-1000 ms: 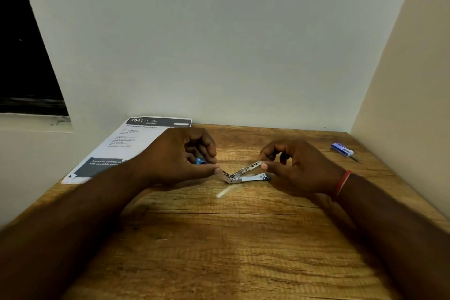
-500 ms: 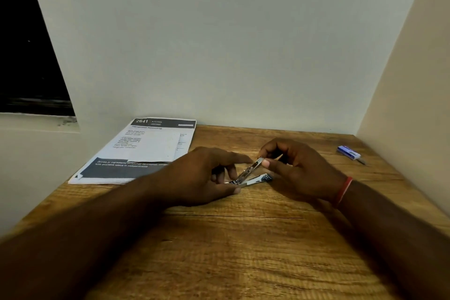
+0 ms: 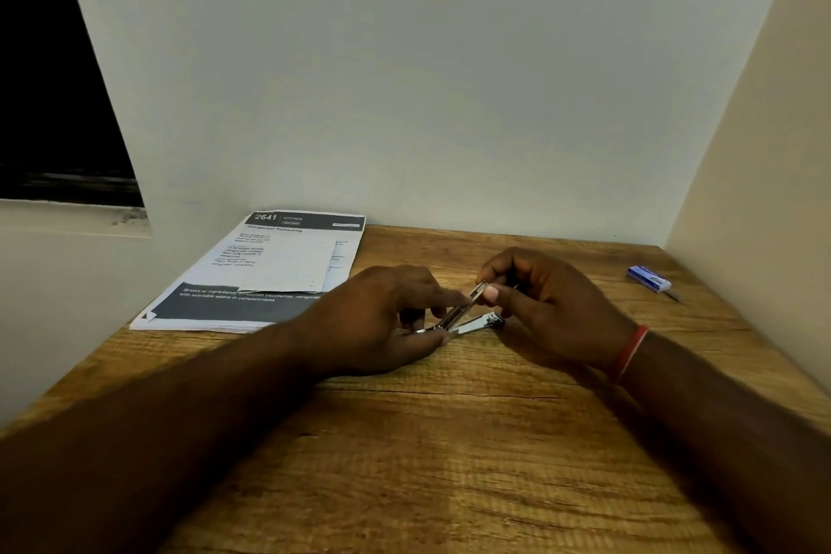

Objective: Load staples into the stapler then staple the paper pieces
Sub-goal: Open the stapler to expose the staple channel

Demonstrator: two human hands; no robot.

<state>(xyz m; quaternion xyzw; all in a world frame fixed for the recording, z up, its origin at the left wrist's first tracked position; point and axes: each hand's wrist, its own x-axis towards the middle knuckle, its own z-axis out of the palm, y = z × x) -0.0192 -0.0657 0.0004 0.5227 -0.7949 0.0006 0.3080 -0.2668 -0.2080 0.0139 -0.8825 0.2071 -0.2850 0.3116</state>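
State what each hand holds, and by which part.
Both hold the opened stapler: the right hand pinches the raised arm's tip, and the left hand grips the hinge end.

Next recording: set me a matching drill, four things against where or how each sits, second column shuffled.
1 stapler
2 papers
3 blue box
4 wristband

A far right of the table
B on the right wrist
C hinged open, held by left hand and right hand
D flat at the table's far left

Pairs: 1-C, 2-D, 3-A, 4-B
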